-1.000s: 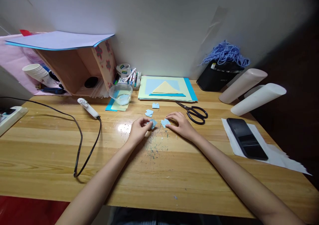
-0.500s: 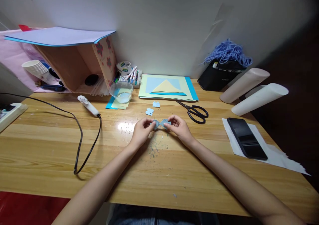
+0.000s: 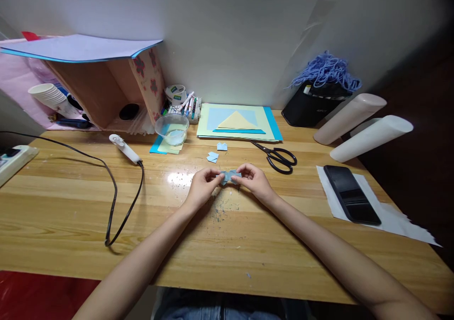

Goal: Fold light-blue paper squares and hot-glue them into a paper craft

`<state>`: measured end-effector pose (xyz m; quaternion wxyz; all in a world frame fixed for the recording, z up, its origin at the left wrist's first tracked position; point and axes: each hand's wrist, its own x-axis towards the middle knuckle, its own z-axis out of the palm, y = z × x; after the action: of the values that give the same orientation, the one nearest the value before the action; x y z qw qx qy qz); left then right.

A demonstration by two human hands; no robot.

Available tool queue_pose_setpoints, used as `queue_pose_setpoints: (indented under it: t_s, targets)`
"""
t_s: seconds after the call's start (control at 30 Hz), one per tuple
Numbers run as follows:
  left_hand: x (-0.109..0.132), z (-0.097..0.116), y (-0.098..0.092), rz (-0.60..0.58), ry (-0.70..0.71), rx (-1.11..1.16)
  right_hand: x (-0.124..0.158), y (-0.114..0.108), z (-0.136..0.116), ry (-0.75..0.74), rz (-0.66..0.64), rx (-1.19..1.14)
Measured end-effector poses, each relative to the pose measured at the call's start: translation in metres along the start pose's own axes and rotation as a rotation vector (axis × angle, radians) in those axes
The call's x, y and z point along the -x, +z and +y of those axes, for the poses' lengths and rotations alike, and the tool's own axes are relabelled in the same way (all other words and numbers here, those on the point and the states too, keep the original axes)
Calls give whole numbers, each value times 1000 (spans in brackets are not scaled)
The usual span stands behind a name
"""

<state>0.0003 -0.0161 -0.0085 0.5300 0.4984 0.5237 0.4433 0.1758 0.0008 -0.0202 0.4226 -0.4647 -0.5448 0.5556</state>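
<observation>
My left hand (image 3: 205,185) pinches a small folded piece of light blue paper (image 3: 224,178) between thumb and fingers. A second folded piece of blue paper (image 3: 233,175) is pinched in my right hand (image 3: 254,182). The two pieces meet edge to edge just above the table; whether one is tucked into the other cannot be made out. Just beyond my hands lie two more folded blue paper pieces, one at an angle (image 3: 213,157) and one farther back (image 3: 222,147). Tiny paper scraps (image 3: 222,209) are strewn below my hands.
Black-handled scissors (image 3: 278,158) lie to the right, near a stack of coloured paper (image 3: 204,130). A clear plastic bowl (image 3: 165,133) stands left of it. A phone (image 3: 351,194) rests on white paper at right. A white corded device (image 3: 124,148) lies at left.
The two blue paper pieces have come together; the gap between them has closed. My hands are slightly nearer each other. The camera view has shifted a little.
</observation>
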Motion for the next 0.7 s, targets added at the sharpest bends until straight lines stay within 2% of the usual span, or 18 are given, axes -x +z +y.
queue_pose_setpoints:
  t_s: [0.27,0.7]
  targets:
    - [1,0,2,-44,-32,59,0,-1,0,20,-19,-33]
    - [2,1,3,-44,-34,53,-1,-2,0,47,-36,-15]
